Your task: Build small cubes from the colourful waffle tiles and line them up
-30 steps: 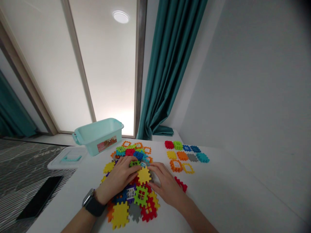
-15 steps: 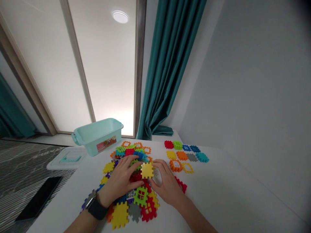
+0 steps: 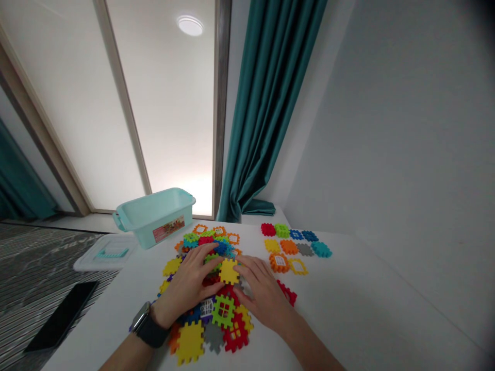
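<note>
A small yellow square piece [image 3: 229, 271] with notched edges is between my two hands, over a heap of coloured interlocking pieces. My left hand [image 3: 189, 283], with a dark watch on its wrist, has its fingers apart at the piece's left side. From the right, the fingers of my right hand [image 3: 263, 291] touch the piece's edge. Below my hands, a green window piece [image 3: 223, 311], a red window piece [image 3: 235, 335], a grey piece [image 3: 214, 336] and a large yellow piece [image 3: 190, 342] lie at the front of the heap.
A mint-green tub [image 3: 160, 216] stands at the back left, beside its clear lid [image 3: 104, 252]. Piles sorted by colour, among them a teal one [image 3: 321, 249], lie in rows at the back right. A red piece [image 3: 286, 292] is beyond my right wrist. A black flat object [image 3: 62, 317] is at lower left.
Both hands have shifted slightly left with the yellow piece between them. The piece has turned a little, and my right hand's fingers reach further over the heap.
</note>
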Demonstrator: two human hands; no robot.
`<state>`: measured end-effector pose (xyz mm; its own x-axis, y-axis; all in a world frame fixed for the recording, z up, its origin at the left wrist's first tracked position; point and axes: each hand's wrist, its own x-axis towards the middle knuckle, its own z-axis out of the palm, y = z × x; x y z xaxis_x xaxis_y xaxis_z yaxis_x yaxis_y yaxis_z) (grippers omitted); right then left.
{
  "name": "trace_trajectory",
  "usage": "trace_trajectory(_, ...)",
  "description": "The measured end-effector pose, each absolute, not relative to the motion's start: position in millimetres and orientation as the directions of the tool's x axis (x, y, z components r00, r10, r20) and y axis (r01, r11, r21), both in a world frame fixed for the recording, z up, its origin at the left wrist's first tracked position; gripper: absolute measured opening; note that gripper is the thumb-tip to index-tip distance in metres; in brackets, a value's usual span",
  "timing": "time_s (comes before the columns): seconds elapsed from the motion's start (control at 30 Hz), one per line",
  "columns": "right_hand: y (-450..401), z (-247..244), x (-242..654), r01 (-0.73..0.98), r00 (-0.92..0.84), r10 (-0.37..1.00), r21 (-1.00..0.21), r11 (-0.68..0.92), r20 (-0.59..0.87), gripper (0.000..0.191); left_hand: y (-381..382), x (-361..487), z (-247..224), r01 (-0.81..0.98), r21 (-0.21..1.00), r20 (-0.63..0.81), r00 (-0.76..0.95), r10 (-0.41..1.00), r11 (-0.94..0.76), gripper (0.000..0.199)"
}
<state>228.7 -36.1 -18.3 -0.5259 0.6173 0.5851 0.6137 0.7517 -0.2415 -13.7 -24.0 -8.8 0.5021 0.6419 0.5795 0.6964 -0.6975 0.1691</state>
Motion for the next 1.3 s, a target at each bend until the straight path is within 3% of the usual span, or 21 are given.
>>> trace_trajectory(0.4,-34.6,-16.4,226.6,0.639,-0.560,0.530,-0.074,0.765,0.637,0.022,-26.3,-10.2,-7.5,0.692,0.138,0.620,0.498,0.606,-0.709,0.044)
trace_trajectory(0.57,-36.5,-16.8,224.8,0.629,-0.555,0.512,-0.071,0.774,0.655,0.019,-26.9,-9.7,-7.2,0.695,0.148,0.607,0.497,0.619,-0.703,0.045)
trace_trajectory(0.97,-33.9,-10.6,230.4,0.574,-0.549,0.445,-0.069,0.816,0.708,0.017,-22.3,-18.2,-17.1,0.618,0.331,0.563,0.477,0.675,-0.713,0.045)
trace_trajectory(1.1,-33.9,-13.9,230.1,0.551,-0.467,0.480,-0.180,0.815,0.743,0.013,-23.3,-17.0,-14.6,0.589,0.428,0.500,0.478,0.722,-0.686,0.025)
trace_trajectory(1.17,-34.9,-16.2,228.0,0.543,-0.394,0.566,-0.314,0.779,0.724,0.010,-23.9,-14.7,-13.4,0.573,0.474,0.483,0.465,0.742,-0.668,0.016)
trace_trajectory(1.3,-36.0,-18.0,221.6,0.449,-0.254,0.766,-0.630,0.634,0.590,0.008,-25.0,-8.9,-11.1,0.507,0.582,0.459,0.440,0.772,-0.636,0.016)
